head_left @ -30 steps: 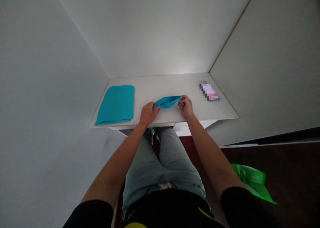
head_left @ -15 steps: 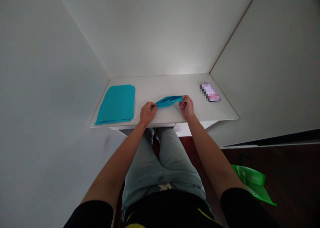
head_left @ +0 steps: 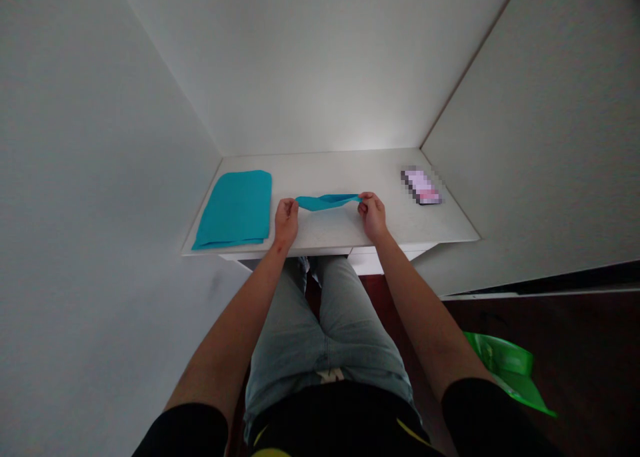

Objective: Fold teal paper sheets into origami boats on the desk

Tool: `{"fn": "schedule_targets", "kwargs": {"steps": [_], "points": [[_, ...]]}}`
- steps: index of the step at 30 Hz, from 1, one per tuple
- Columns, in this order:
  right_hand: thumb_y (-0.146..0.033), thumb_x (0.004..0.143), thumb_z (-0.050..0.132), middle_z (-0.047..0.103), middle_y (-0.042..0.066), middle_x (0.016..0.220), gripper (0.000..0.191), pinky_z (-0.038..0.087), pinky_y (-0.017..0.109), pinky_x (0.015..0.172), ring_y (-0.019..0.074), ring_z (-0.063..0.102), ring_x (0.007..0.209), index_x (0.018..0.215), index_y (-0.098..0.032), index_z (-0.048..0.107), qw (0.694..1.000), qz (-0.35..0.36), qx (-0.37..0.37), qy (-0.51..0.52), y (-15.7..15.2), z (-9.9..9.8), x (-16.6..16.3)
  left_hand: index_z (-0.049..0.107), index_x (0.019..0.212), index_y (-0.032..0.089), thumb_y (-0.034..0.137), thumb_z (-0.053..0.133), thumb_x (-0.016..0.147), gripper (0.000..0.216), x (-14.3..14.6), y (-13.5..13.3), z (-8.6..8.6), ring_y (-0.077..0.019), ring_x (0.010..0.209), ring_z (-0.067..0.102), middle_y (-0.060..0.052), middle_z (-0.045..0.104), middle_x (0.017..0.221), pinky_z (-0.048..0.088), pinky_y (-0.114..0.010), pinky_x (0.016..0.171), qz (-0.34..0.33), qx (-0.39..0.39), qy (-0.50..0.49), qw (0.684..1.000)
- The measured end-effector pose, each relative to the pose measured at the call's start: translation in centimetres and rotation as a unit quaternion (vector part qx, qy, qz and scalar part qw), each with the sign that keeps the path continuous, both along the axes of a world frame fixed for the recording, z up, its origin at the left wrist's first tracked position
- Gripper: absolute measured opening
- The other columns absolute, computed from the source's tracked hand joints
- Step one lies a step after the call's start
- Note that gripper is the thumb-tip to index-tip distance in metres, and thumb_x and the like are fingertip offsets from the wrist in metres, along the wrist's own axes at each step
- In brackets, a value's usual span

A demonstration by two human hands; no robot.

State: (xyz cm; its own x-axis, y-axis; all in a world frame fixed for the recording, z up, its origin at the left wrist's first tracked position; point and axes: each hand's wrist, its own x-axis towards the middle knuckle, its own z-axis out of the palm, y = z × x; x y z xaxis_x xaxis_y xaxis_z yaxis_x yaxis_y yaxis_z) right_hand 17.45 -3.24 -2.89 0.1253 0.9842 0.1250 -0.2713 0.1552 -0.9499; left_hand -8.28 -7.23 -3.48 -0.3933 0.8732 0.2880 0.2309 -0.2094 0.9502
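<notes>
A narrow folded piece of turquoise sheet (head_left: 327, 202), paper or cloth I cannot tell, stretches between my hands above the white tabletop (head_left: 345, 227). Its left end is pinched by my left hand (head_left: 287, 220), whose fingers are closed. My right hand (head_left: 373, 215) grips the other end between thumb and fingers. The piece looks slightly parted along its length, with a darker fold showing on top. To the left of my left hand lies a flat stack of larger turquoise sheets (head_left: 234, 209), its lower edges a little uneven.
A phone (head_left: 423, 187) with a blurred screen lies at the right of the table. Walls enclose the table at the back (head_left: 320, 77), left and right. A green plastic object (head_left: 510, 370) stands on the dark floor at lower right.
My left hand has moved left and slightly up, and the turquoise piece is now pulled longer, flatter and more level. My right hand has stayed nearly in place.
</notes>
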Motion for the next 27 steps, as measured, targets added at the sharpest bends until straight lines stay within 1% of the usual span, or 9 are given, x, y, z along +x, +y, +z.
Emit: {"fn": "schedule_targets", "kwargs": {"steps": [2,5,9,12,18,21,23,24,27], "points": [[-0.047,0.085,0.070,0.038,-0.007,0.066,0.023,0.036,0.026,0.053,0.0126,0.038,0.057,0.095,-0.027,0.066,0.999,0.014,0.014,-0.042,-0.1,-0.2,-0.2,0.060,0.102,0.022,0.059,0.064,0.103,0.037,-0.2,0.2,-0.2,-0.0185,0.094,0.066,-0.005,0.067,0.097,0.055,-0.030,0.088,0.005,0.007,-0.006,1.000],[-0.050,0.082,0.079,0.048,-0.005,0.079,0.040,0.044,0.028,0.062,0.0135,0.044,0.066,0.113,-0.028,0.069,0.991,0.014,0.055,-0.122,-0.1,-0.6,-0.2,0.059,0.104,0.023,0.062,0.064,0.102,0.039,-0.5,0.3,-0.5,-0.0165,0.085,0.063,-0.002,0.064,0.090,0.054,-0.028,0.080,0.007,0.005,-0.035,0.999],[-0.056,0.082,0.082,0.059,0.003,0.112,0.055,0.053,0.034,0.074,0.0150,0.051,0.076,0.128,-0.029,0.068,0.969,0.004,0.087,-0.230,0.1,-1.5,-0.2,0.057,0.108,0.024,0.066,0.065,0.100,0.044,-1.0,0.5,-1.1,-0.0158,0.078,0.061,-0.001,0.063,0.087,0.054,-0.026,0.069,0.004,-0.016,-0.100,0.995],[-0.059,0.087,0.078,0.062,0.010,0.130,0.062,0.056,0.041,0.086,0.0212,0.059,0.093,0.139,-0.029,0.066,0.946,0.040,0.108,-0.302,0.1,-1.8,-0.4,0.057,0.110,0.024,0.068,0.064,0.098,0.047,-1.3,0.6,-1.5,-0.0158,0.081,0.061,-0.002,0.064,0.092,0.053,-0.025,0.069,0.012,-0.031,-0.104,0.994],[-0.068,0.081,0.085,0.069,0.016,0.140,0.089,0.051,0.058,0.106,0.0341,0.065,0.113,0.155,-0.029,0.057,0.886,0.122,0.169,-0.415,-1.1,-0.9,-1.2,0.059,0.109,0.023,0.070,0.061,0.097,0.048,-1.5,0.6,-1.6,-0.0170,0.084,0.062,-0.004,0.066,0.096,0.051,-0.026,0.070,0.022,-0.040,-0.076,0.996],[-0.072,0.080,0.085,0.061,0.016,0.155,0.097,0.044,0.062,0.117,0.0392,0.058,0.135,0.161,-0.031,0.051,0.868,0.125,0.202,-0.436,-1.4,-0.5,-1.1,0.060,0.107,0.023,0.068,0.063,0.096,0.047,-1.2,0.5,-1.3,-0.0174,0.082,0.063,-0.002,0.066,0.091,0.051,-0.028,0.072,0.004,-0.042,-0.061,0.997],[-0.072,0.083,0.082,0.052,0.015,0.165,0.097,0.036,0.063,0.125,0.0398,0.048,0.150,0.164,-0.032,0.047,0.860,0.119,0.221,-0.445,-1.3,-0.4,-1.0,0.061,0.104,0.023,0.066,0.067,0.095,0.045,-0.9,0.5,-1.1,-0.0173,0.082,0.064,-0.002,0.068,0.089,0.051,-0.028,0.072,-0.024,-0.044,-0.060,0.997],[-0.071,0.085,0.081,0.050,0.015,0.167,0.094,0.033,0.063,0.126,0.0392,0.046,0.152,0.164,-0.032,0.047,0.857,0.120,0.227,-0.447,-1.3,-0.3,-1.0,0.061,0.103,0.023,0.065,0.070,0.094,0.044,-0.7,0.4,-1.0,-0.0170,0.081,0.064,-0.002,0.068,0.088,0.050,-0.027,0.071,-0.042,-0.044,-0.063,0.996],[-0.067,0.090,0.079,0.061,0.013,0.155,0.073,0.035,0.062,0.124,0.0375,0.053,0.145,0.151,-0.032,0.060,0.851,0.137,0.238,-0.448,-1.2,-0.3,-1.0,0.062,0.099,0.022,0.061,0.079,0.089,0.044,-0.2,0.2,-0.6,-0.0158,0.076,0.064,-0.001,0.069,0.083,0.050,-0.026,0.067,-0.088,-0.037,-0.080,0.992]]}}
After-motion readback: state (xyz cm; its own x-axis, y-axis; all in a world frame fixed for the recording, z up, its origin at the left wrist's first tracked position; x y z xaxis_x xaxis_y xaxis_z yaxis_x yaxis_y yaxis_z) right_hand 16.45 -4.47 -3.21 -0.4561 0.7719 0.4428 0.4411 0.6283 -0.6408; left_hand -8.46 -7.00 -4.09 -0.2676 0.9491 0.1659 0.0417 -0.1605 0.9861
